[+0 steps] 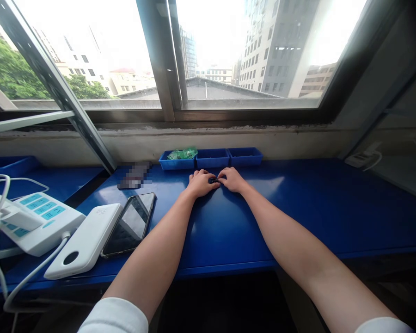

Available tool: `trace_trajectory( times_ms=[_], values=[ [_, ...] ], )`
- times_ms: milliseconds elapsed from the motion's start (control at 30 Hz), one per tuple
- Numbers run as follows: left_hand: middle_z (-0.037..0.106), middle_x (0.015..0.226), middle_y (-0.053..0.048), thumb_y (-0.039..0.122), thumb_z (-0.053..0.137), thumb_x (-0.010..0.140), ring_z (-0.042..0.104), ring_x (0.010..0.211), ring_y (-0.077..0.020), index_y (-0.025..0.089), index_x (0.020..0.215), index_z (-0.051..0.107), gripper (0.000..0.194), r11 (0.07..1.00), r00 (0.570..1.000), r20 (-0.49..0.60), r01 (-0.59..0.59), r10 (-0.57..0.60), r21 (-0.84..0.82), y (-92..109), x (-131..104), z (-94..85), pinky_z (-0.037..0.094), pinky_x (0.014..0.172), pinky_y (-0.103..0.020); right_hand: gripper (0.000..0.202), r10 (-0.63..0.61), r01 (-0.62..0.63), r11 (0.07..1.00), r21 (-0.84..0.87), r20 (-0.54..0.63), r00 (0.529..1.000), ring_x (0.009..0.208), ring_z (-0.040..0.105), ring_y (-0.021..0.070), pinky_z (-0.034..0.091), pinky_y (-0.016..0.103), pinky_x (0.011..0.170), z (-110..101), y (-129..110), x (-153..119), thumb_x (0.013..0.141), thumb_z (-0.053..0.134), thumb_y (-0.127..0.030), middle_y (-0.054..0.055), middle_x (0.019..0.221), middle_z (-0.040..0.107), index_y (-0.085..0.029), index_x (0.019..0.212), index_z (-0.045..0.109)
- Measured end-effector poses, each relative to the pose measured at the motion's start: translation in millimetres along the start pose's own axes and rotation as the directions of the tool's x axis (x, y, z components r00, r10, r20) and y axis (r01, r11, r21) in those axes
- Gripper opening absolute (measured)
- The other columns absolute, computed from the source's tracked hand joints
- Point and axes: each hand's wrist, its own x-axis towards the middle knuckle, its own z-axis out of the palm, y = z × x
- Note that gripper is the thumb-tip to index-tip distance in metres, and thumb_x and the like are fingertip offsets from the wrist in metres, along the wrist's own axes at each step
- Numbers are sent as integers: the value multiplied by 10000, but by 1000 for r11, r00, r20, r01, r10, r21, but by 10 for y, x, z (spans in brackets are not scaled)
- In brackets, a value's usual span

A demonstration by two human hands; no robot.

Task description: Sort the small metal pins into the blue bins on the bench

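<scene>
My left hand (201, 182) and my right hand (232, 179) meet low over the middle of the blue table (225, 231). Between their fingertips is a small dark piece (213, 181), too small to name. The thumb and fingers of both hands pinch it from either side. Just beyond the hands stand three blue bins in a row. The left bin (176, 164) holds green packets (182, 154); the middle bin (213, 160) and right bin (245, 158) have contents I cannot make out well.
To the left lie a phone (131, 222), a white power bank (86, 240) and a power strip (45, 217) with white cables. A blurred dark item (135, 175) is behind the phone. A metal post (86, 129) rises at the left, before the window.
</scene>
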Motion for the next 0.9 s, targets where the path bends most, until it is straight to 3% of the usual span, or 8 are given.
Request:
trace_trajectory(
  times_ms=[167,267,400,500,633,900],
  values=[
    [554,1200,-84,625,527,746,437,1150,-328,291,1176,598,550,1000,1000,-28,13,-13,2,-13,1,6,333,953,-467,98,-38,39,999,24,-30,999,934,530,207,417,304,853,19,20,6,788,598,-195,52,941,656,-187,820,690],
    [559,1222,-92,548,594,734,465,1161,-310,246,1219,559,573,997,997,-78,-4,-1,-73,-17,5,-18,354,961,-444,104,-58,66,994,83,-92,994,879,553,186,424,281,801,23,27,10,800,585,-197,43,899,668,-184,832,683],
    [655,1065,-45,285,613,757,595,999,-203,209,1136,600,387,957,975,-216,-112,54,-266,9,18,-36,436,895,-308,152,-66,86,975,206,-102,993,754,596,147,424,241,698,-1,-41,1,839,531,-200,33,823,687,-173,841,681],
    [697,921,-28,191,577,774,642,859,-161,179,1017,654,256,902,955,-281,-198,89,-384,34,21,-28,479,807,-246,177,-69,91,970,224,-104,992,716,601,147,414,234,654,-32,-112,-14,847,521,-222,34,778,688,-167,822,688],
    [713,883,-27,213,577,797,656,816,-156,170,901,691,160,865,936,-342,-235,79,-443,49,2,-28,495,760,-229,165,-19,58,962,269,-145,989,705,607,151,422,235,632,-44,-134,-22,824,547,-248,37,767,691,-169,815,691],
    [708,797,-18,233,519,842,641,732,-153,187,852,702,189,914,938,-341,-185,55,-362,55,-15,-38,491,702,-239,135,37,44,868,495,-152,988,710,632,155,480,250,650,4,-85,-17,773,583,-258,41,781,690,-168,837,661]
  ],
)
